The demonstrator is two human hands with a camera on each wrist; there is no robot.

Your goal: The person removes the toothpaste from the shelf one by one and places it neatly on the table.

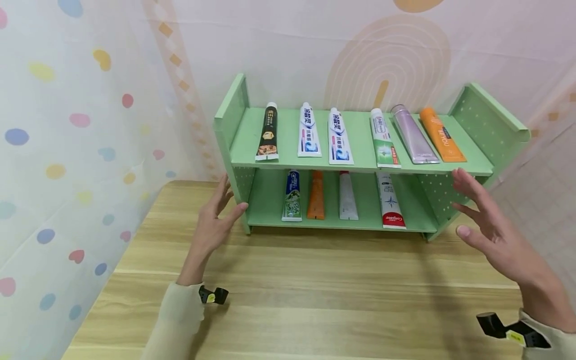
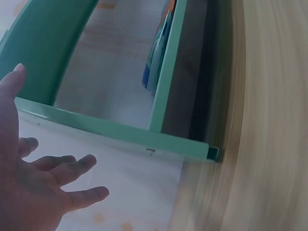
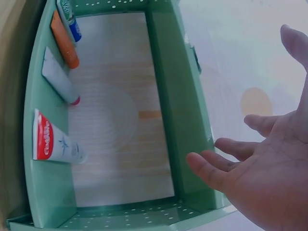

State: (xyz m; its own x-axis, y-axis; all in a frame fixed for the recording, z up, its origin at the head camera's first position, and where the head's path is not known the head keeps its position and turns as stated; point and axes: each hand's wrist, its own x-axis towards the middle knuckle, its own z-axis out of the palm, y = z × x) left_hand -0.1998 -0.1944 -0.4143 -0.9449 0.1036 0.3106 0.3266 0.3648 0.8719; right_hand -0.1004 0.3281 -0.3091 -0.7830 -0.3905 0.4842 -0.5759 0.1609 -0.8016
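Note:
A green two-tier shelf point(image 1: 315, 226) stands on the table. My left hand point(image 1: 215, 220) is beside its left side panel, fingers spread and holding nothing. At the right end, my right hand point(image 1: 499, 235) hovers near the other side panel with its fingers apart. Toothpaste tubes lie on the upper tier: a black tube point(image 1: 268, 132), two white-and-blue tubes, a white-and-green tube point(image 1: 384, 140), a lilac tube point(image 1: 414, 135) and an orange tube point(image 1: 442, 136). Below lie a blue-and-green tube point(image 1: 292, 197), another orange tube, a pale tube point(image 1: 348, 197) and a Colgate tube point(image 3: 53, 139).
The wooden table point(image 1: 315, 290) extends in front of the shelf. Behind it hangs a pale patterned cloth point(image 1: 288, 55), which continues down the left side with coloured dots and hearts. Both wrists carry small black cameras point(image 1: 213, 295).

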